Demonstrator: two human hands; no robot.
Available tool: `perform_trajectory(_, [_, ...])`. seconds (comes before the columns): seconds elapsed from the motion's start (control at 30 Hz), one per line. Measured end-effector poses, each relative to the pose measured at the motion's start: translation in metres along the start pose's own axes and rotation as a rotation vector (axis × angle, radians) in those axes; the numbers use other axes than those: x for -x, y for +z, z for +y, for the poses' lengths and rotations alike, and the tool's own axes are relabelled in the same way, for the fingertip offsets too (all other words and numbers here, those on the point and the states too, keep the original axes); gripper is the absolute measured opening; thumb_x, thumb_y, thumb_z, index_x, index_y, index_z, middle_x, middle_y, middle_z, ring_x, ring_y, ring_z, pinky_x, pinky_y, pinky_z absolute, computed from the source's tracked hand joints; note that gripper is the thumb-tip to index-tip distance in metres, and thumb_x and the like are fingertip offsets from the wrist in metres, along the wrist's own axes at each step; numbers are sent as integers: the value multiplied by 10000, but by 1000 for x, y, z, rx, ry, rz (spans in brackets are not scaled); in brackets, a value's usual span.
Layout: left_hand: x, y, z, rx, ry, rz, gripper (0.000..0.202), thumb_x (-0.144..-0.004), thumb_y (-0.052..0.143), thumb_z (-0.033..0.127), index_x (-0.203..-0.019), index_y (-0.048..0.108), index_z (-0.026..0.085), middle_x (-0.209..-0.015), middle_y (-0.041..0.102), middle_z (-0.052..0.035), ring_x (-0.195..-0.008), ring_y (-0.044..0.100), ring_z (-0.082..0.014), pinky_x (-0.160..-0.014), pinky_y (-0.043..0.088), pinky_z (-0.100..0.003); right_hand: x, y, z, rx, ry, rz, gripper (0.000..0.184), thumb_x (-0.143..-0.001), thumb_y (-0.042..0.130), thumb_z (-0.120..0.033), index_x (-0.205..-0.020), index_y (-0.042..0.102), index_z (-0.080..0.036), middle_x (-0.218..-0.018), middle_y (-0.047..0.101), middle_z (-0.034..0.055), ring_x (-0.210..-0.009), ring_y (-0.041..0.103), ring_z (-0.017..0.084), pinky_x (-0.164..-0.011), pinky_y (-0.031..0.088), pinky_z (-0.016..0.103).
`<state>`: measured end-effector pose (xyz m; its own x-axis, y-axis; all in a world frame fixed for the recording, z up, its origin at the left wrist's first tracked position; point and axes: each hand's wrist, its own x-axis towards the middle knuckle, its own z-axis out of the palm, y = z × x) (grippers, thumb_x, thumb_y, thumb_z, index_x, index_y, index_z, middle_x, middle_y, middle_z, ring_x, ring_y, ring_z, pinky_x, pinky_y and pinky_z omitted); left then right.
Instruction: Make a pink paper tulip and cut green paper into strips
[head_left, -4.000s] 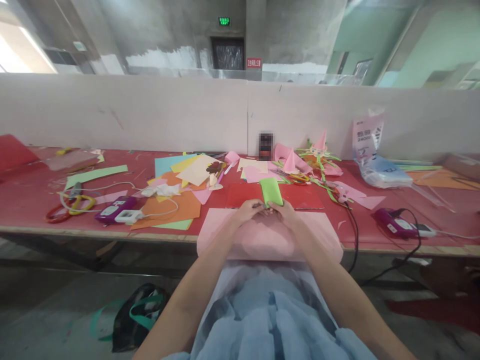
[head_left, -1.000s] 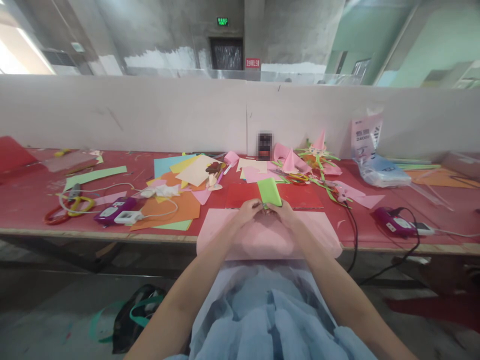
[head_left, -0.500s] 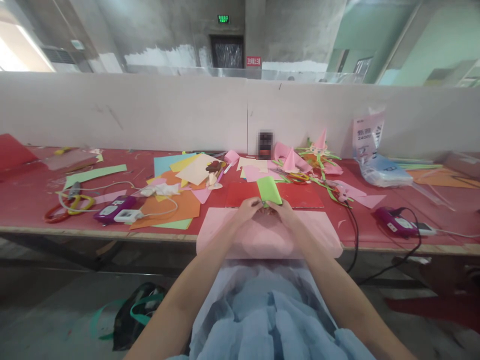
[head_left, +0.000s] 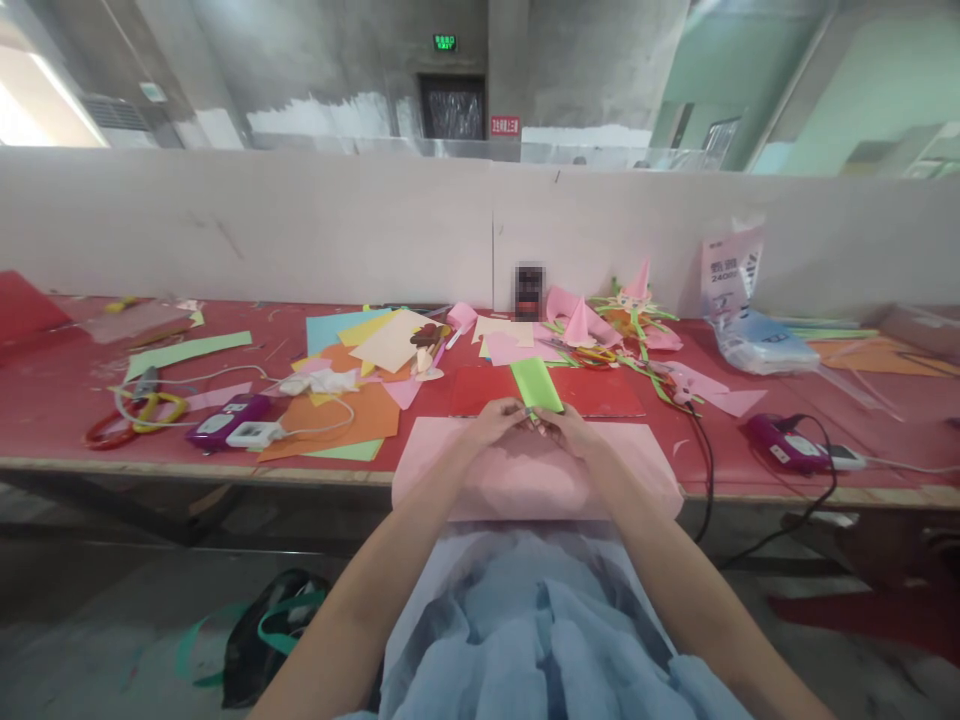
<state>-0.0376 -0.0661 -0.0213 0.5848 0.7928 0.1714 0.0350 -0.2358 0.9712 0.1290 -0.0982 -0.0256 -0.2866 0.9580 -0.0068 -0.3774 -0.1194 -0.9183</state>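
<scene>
A small light-green paper piece (head_left: 537,383) stands up between both hands at the middle of the table. My left hand (head_left: 495,421) pinches its lower left edge with closed fingers. My right hand (head_left: 571,430) pinches its lower right edge the same way. Both hands rest over a pink paper sheet (head_left: 525,480) that hangs over the table's front edge. A red sheet (head_left: 600,392) lies just behind the green piece.
Coloured paper sheets (head_left: 352,410) lie to the left with a purple device (head_left: 225,424) and scissors (head_left: 150,408). Pink paper cones (head_left: 581,322) sit behind. Another purple device (head_left: 784,444) with a black cable lies at right. A dark bag (head_left: 277,625) is on the floor.
The green paper piece has tilted slightly and my fingers have shifted a little along its bottom edge. The hands stay at the same spot.
</scene>
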Motion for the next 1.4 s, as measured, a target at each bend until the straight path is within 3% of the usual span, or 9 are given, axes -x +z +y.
perform_trajectory(0.57, [-3,1,-3,2,-67,66,297,-706,567,424,-690,544,128,-622,605,-19,-589,571,-114,-613,443,-245,-1,5,1,53,-37,120,287,-555,737,-311,-717,586,-129,-595,596,6,-477,508,84,-462,395,214])
perform_trajectory(0.83, [3,5,6,-46,-65,88,267,-738,539,392,-693,553,130,-622,601,-19,-595,572,-121,-599,439,-239,-1,9,0,61,-57,163,281,-547,734,-314,-699,591,-125,-570,597,9,-462,517,93,-460,404,223])
perform_trajectory(1.13, [9,8,18,-107,-96,36,266,-769,503,382,-691,576,138,-669,613,-31,-633,562,-124,-621,420,-237,-5,6,8,239,-149,295,252,-600,683,-360,-696,564,-160,-542,588,-3,-478,533,124,-497,436,254])
perform_trajectory(1.4, [9,6,14,-137,-124,17,236,-785,483,352,-708,569,146,-650,612,-27,-627,570,-130,-646,432,-253,-7,3,14,380,-198,341,284,-628,650,-384,-781,540,-171,-604,603,4,-530,552,148,-537,455,271])
